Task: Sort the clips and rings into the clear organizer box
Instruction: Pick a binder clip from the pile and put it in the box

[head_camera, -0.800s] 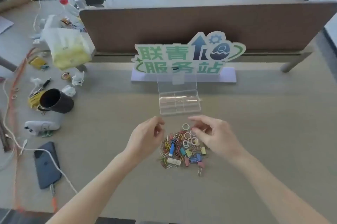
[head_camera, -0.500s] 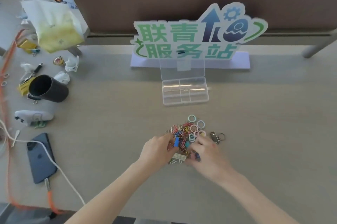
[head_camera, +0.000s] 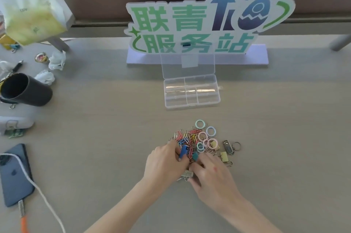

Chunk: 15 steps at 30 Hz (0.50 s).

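A heap of coloured paper clips (head_camera: pixel 187 136) lies on the desk, with pastel rings (head_camera: pixel 202 136) along its right edge and yellow binder clips (head_camera: pixel 225 156) beside them. My left hand (head_camera: pixel 165 162) is at the heap's near left and pinches a blue binder clip (head_camera: pixel 183 152). My right hand (head_camera: pixel 210 174) covers the near right of the heap, its bent fingertips beside a teal binder clip (head_camera: pixel 195 156). What they hold, if anything, is hidden. A pale clip (head_camera: pixel 187 173) lies between the hands. Beyond the heap stands the clear organizer box (head_camera: pixel 191 106), lid up, its compartments bare.
The box lid leans on a standing green and blue sign (head_camera: pixel 190 27). At the left are a black mug (head_camera: pixel 26 90) on its side, crumpled tissues (head_camera: pixel 45 77), a phone (head_camera: pixel 15 174) with a white cable, and a yellow tissue pack (head_camera: pixel 28 14). A metal key clip (head_camera: pixel 228 146) lies right of the rings.
Both hands came down from above the heap into its near side. My left hand took hold of the blue binder clip. The view moved closer to the desk.
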Available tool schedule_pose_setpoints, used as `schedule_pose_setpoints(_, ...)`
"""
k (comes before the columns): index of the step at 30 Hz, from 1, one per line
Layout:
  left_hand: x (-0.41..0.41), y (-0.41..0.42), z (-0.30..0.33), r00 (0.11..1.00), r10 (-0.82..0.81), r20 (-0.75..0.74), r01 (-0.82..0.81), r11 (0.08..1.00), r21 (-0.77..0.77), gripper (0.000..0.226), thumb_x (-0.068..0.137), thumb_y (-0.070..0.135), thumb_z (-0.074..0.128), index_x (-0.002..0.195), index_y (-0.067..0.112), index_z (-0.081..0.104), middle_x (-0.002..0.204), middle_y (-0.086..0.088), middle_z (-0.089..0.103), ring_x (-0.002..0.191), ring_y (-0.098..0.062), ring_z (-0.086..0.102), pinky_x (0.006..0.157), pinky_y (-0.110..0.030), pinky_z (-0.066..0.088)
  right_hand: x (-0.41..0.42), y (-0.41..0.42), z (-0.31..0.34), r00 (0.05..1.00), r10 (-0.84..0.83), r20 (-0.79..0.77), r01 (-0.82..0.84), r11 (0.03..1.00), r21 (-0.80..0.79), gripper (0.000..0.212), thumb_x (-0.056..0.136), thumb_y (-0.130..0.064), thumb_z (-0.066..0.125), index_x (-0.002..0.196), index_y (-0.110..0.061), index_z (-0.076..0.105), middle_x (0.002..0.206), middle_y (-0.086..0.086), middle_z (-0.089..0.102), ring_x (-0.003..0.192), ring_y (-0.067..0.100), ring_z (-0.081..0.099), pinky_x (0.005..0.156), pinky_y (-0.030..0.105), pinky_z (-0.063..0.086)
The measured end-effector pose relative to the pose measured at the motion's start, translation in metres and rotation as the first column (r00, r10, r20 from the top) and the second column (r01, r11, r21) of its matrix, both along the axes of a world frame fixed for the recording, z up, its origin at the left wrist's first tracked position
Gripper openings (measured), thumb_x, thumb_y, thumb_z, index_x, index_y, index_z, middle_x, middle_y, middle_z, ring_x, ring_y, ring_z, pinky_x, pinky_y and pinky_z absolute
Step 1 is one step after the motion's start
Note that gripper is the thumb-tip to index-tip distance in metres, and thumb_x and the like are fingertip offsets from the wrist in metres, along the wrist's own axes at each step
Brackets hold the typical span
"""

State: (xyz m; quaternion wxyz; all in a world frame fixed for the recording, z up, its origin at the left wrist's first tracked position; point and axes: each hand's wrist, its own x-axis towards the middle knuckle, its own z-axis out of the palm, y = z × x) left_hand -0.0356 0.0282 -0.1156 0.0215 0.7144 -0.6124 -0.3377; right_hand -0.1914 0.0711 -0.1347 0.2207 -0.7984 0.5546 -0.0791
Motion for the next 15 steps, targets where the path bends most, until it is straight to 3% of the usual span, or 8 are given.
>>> schedule_pose_setpoints(4,0.008,-0.01,0.003,0.99,0.045,-0.137,-0.057,0.995,-0.088,0.014,0.074,0.036,0.067,0.078,0.027,0.057,0.064,0.011,0.065,0.066,-0.011,0.063,0.066,-0.031,0.054,-0.011,-0.004,0.003,0.988,-0.025,0.149,0.027,1.0,-0.009,0.012,0.075,-0.028,0.074,0.079,-0.023,0.063,0.082,-0.008,0.053,0.075,0.013,0.052,0.063,0.023,0.046)
schedule_pose_setpoints(7,0.015,-0.026,0.004,0.973,0.068,-0.22,-0.106,0.98,-0.167,0.016,0.076,0.024,0.074,0.075,0.026,0.058,0.066,0.012,0.067,0.063,-0.004,0.061,0.06,-0.016,0.048,-0.022,-0.015,0.009,0.954,-0.08,0.289,0.067,0.996,0.056,0.012,0.081,-0.028,0.071,0.088,-0.027,0.061,0.085,-0.015,0.056,0.072,0.003,0.055,0.06,0.022,0.048)
schedule_pose_setpoints(12,0.016,-0.048,-0.001,0.945,0.057,-0.323,-0.149,0.952,-0.268,0.016,0.079,0.017,0.075,0.08,0.027,0.063,0.072,0.01,0.069,0.063,-0.006,0.063,0.059,-0.015,0.05,-0.037,-0.039,0.022,0.74,-0.322,0.591,0.151,0.935,0.32,0.016,0.082,-0.011,0.075,0.088,-0.025,0.067,0.077,-0.01,0.07,0.07,0.006,0.07,0.059,0.015,0.051)
schedule_pose_setpoints(15,0.014,-0.059,-0.007,0.936,-0.006,-0.351,-0.123,0.931,-0.343,0.018,0.082,0.013,0.072,0.09,0.028,0.066,0.075,0.01,0.069,0.066,-0.003,0.063,0.061,-0.008,0.046,-0.047,-0.055,0.022,0.625,-0.39,0.676,0.132,0.907,0.401,0.022,0.082,-0.006,0.074,0.091,-0.024,0.069,0.085,-0.004,0.073,0.081,0.013,0.071,0.07,0.021,0.056)
